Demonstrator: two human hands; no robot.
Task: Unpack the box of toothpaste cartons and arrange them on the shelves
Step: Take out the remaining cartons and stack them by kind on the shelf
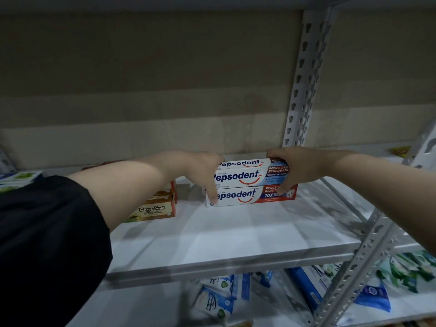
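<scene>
Left hand (pixel 203 171) and right hand (pixel 289 167) curled round the ends of a toothpaste carton stack (pixel 250 182) between the fingers, on the shelf (pixel 236 232). Only this stack placed. Supply box unseen; remainder unclear.

Both hands at a stack of Pepsodent cartons on the white shelf (pixel 236 234). Left hand (pixel 200 171) grips left end of the blue-ended upper carton (pixel 250 177), right hand (pixel 299 166) grips its right end. It sits on the red-ended lower carton (pixel 247 197). Kayu Sugi boxes (pixel 155 207) just left. Blue-white packets (pixel 219 300) on shelf below.
</scene>
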